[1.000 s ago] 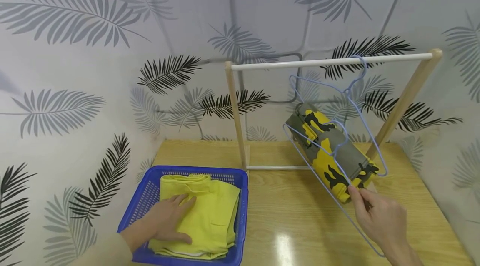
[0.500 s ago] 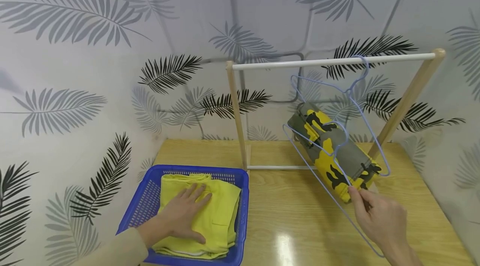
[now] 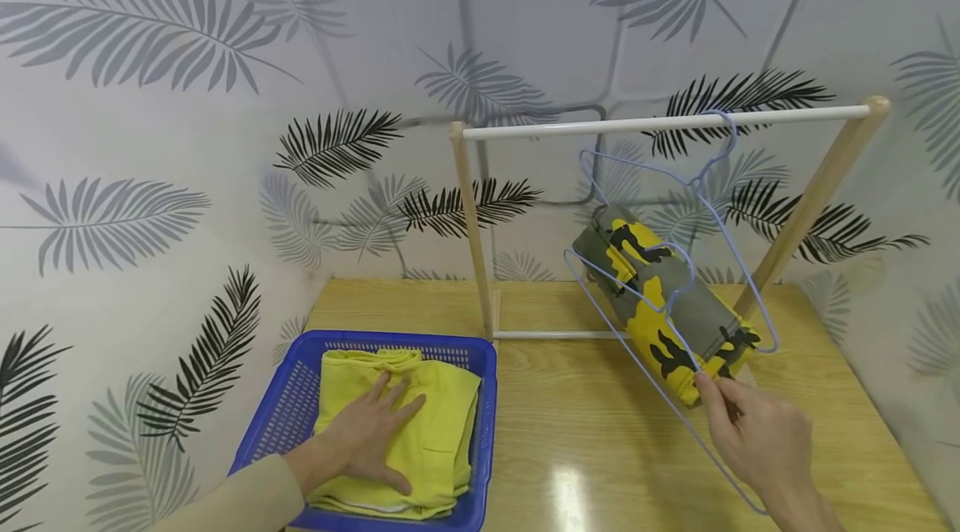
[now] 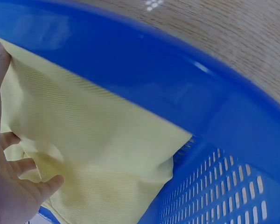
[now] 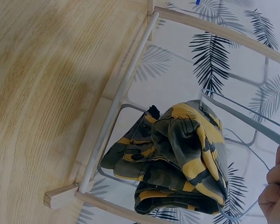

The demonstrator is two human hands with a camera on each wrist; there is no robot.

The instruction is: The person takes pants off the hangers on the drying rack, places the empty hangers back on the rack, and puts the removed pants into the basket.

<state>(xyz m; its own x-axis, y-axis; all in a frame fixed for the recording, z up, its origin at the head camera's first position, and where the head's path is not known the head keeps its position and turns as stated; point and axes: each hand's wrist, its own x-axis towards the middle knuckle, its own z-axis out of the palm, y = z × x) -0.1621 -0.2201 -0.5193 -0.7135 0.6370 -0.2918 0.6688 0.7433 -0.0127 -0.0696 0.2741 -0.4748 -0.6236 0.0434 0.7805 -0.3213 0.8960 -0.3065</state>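
My left hand [image 3: 371, 436] lies over a folded yellow garment [image 3: 442, 399] in a blue plastic basket [image 3: 489, 399], its fingers spread. In the left wrist view the fingertips rest at the cloth [image 4: 98, 135]. At the right, my right hand [image 3: 761, 432] pinches one side of a light-blue wire hanger [image 3: 667, 309], which is tilted and carries no garment. Just behind it, a folded garment in yellow, black and grey camouflage [image 3: 648, 323] hangs on a second light-blue hanger [image 3: 696, 182]. The right wrist view shows the folds of this camouflage garment [image 5: 182, 144] from below.
A small rack with wooden posts [image 3: 813, 203] and a white rail [image 3: 570, 130] stands at the back of the wooden table [image 3: 555, 407]. A white lower bar [image 3: 555, 335] joins its posts. Leaf-patterned wall covering [image 3: 375, 57] surrounds the table's back and sides.
My left hand has slid right and a little upward over the yellow garment, its fingers spreading wider. The right hand and its hanger have stayed nearly still.
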